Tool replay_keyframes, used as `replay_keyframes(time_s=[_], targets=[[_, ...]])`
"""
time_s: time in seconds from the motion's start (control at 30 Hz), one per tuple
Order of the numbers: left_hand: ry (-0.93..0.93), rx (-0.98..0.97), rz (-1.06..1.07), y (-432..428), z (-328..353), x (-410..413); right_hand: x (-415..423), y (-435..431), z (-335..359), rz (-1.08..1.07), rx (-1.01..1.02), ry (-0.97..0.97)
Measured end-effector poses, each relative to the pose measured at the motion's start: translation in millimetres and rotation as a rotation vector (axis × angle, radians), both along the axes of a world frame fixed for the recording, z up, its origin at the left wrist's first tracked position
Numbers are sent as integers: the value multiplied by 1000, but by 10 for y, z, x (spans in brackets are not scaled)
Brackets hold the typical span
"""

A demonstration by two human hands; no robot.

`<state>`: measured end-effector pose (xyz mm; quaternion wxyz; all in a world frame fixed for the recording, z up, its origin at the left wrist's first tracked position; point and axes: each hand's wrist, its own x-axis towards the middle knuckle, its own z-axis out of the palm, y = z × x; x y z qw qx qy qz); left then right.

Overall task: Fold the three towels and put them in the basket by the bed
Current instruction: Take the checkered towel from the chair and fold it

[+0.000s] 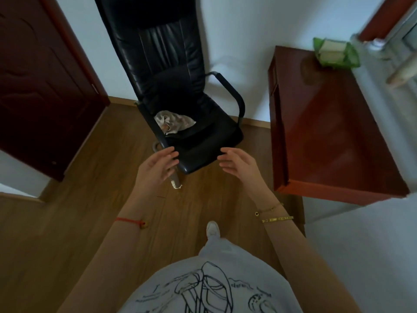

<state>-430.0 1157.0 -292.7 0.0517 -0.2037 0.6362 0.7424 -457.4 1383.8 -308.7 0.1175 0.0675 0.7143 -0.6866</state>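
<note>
Both hands are held out in front of the body, empty. The left hand (158, 166) has its fingers spread and slightly curled, palm turned inward, over the front left corner of the chair seat. The right hand (237, 164) mirrors it, fingers loosely bent and apart, just off the front right edge of the seat. Neither touches anything.

Beyond them stands the chair (180, 86), a tall-backed office chair in shiny black leather-like material with stitched vertical panels, a padded seat and dark curved metal armrests. On the left part of the seat lies one towel (173, 122), a pale grey-white cloth, soft and crumpled into a loose heap with a small brownish mark or patch on it. Only this one towel is in view; the other two, the basket and the bed do not show clearly, though a pale surface at the lower right could be bedding.

This looks like the reach for a towel, with folding not yet begun on this one. The next move would call for leaning further in, since the cloth lies well behind the fingertips, and taking it by two corners or edges so it hangs flat.

To the right stands a glossy reddish-brown wooden bench (327, 132) with a green packet (336, 53) on its far end. The floor (90, 211) is brown wood-grain plank.
</note>
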Motion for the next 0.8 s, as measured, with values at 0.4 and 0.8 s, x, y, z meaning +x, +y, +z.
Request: replay_keyframes(time_s=[0.4, 0.8], targets=[[-65, -45, 199, -127, -232, -1888, -2474, -233, -161, 153, 78, -89], [-247, -139, 103, -579, -1128, -3858, -4346, -737, -1072, 121, 281, -228]])
